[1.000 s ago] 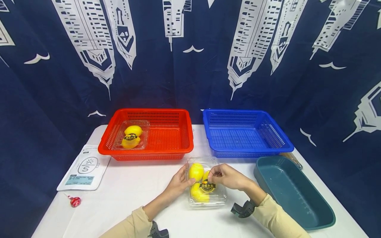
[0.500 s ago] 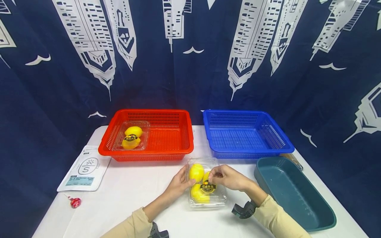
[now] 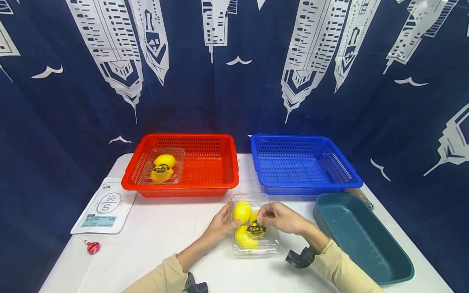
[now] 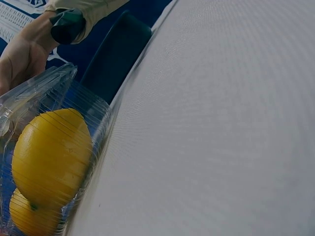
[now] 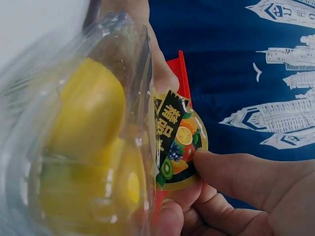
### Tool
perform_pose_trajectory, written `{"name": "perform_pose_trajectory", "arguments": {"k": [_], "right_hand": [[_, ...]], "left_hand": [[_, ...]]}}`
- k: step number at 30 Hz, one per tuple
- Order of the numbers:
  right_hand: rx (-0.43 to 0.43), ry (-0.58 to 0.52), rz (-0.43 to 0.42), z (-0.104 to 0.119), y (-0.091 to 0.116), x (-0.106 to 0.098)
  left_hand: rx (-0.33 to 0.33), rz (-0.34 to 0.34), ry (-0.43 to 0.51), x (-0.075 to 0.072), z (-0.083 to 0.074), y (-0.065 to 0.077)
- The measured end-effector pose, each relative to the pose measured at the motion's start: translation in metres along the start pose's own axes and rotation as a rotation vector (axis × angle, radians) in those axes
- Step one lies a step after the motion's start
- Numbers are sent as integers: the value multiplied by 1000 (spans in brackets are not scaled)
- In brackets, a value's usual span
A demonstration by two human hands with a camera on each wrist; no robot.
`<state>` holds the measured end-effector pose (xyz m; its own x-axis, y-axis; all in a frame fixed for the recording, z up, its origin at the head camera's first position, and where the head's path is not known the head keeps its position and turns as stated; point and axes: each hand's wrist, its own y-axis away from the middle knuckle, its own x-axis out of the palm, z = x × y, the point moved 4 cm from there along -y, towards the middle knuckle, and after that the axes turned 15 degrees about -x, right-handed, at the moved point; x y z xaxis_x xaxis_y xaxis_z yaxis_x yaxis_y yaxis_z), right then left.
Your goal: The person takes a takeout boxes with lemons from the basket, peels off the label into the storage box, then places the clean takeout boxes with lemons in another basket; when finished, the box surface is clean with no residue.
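A clear plastic clamshell box (image 3: 270, 243) with yellow lemons (image 3: 242, 212) inside lies on the white table. My left hand (image 3: 220, 223) holds its left side, thumb over the lid's edge. Above the lid, my right hand (image 3: 280, 217) pinches the rim of a round black and gold fruit sticker (image 5: 179, 147) between thumb and fingers. In the right wrist view that sticker's pinched side stands off the lid, while its other side meets the plastic. From the left wrist, two lemons (image 4: 54, 155) show through the ribbed box wall; the left hand's fingers are mostly out of that view.
Behind the box stand a red basket (image 3: 210, 187) and a blue basket (image 3: 307, 189). A second clamshell of lemons (image 3: 163, 166) sits inside the red one. A dark green tub (image 3: 366, 240) is at right. A white pouch (image 3: 102, 207) and a red lollipop (image 3: 93, 247) lie at left.
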<state>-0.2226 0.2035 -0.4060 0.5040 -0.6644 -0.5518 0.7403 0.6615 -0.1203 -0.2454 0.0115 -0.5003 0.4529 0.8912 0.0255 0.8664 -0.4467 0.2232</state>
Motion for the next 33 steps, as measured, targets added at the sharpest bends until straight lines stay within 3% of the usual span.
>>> {"name": "perform_pose_trajectory", "arguments": {"k": [8,33], "right_hand": [[1,-14,-26,1,1,-1],[-24,-36,1,-4,2,-2]], "left_hand": [[7,6,10,-1,-3,0],[-13,-3,15,0,0,-1]]}}
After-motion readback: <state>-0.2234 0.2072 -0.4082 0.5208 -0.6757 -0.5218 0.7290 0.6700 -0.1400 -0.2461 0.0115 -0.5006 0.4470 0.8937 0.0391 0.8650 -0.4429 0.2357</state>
